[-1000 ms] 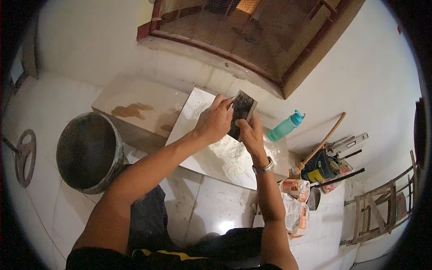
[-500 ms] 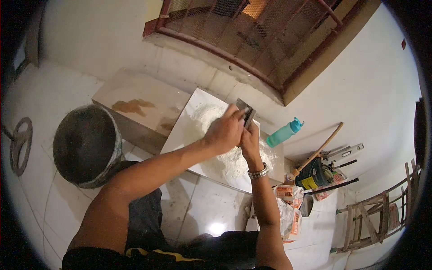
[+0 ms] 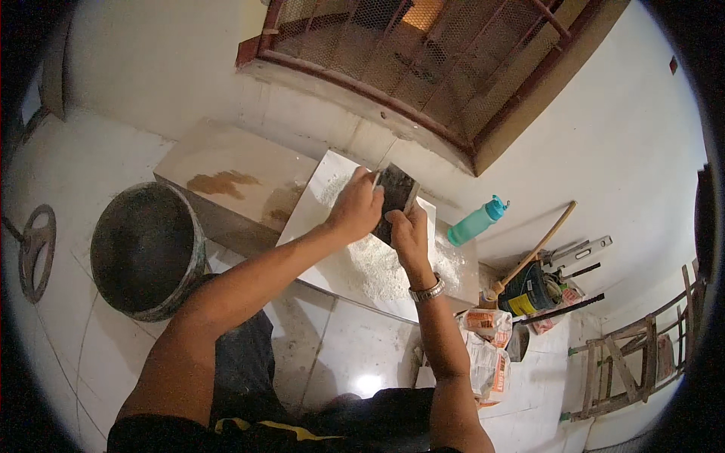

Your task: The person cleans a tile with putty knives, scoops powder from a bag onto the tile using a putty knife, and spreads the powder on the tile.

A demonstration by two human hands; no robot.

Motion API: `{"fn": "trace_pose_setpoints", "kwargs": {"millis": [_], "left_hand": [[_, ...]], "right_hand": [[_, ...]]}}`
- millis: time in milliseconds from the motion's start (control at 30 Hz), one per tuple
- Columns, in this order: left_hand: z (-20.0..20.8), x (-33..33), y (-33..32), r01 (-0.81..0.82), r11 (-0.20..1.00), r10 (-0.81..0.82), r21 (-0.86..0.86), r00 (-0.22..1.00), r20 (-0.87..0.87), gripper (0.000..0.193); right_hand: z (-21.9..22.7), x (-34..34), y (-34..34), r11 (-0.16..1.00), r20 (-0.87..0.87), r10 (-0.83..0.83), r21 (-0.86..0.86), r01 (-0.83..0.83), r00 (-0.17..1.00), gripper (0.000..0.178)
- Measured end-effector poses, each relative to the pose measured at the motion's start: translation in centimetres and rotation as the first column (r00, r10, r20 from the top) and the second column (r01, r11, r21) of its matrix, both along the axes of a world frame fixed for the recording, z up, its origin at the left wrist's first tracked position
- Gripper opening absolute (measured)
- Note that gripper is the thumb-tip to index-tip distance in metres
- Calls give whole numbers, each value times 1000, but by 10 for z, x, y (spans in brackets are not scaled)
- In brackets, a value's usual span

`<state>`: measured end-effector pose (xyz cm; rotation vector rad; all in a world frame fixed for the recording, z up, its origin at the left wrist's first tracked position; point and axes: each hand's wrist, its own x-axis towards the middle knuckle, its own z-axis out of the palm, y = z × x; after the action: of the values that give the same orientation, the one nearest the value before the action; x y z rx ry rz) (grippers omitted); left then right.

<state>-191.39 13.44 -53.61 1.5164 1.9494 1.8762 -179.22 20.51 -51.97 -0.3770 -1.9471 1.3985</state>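
Observation:
My right hand, with a metal-banded watch at its wrist, grips a dark, flat rectangular plate that has a pale edge; its thumb lies on the plate's near end. At the plate's left side, my left hand has its fingers closed, with a thin pale edge showing at the fingertips. What that hand holds is mostly hidden. Below both hands lies a white board with loose white powder spread over it.
Left of the board is a long tan block with brown stains. A large dark bucket stands at left. A teal bottle is right of the board. Farther right are a tool bucket, paper bags and a wooden ladder.
My left hand has moved left, away from my right hand, uncovering the dark plate's face. The plate now shows broader, and my right hand has shifted slightly left.

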Motion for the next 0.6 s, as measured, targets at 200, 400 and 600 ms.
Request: {"fn": "trace_pose_setpoints", "kwargs": {"millis": [200,400,600], "left_hand": [[-4,-11,10,26,994,-26,-103,1000,10,30],[-8,-68,4,11,995,18,-101,959,281,49],[14,-50,-2,114,991,-117,63,992,42,28]], "right_hand": [[14,25,18,932,119,-244,303,199,962,19],[62,21,1,930,-211,-338,72,360,917,29],[-23,18,73,757,269,-570,540,369,776,36]]}}
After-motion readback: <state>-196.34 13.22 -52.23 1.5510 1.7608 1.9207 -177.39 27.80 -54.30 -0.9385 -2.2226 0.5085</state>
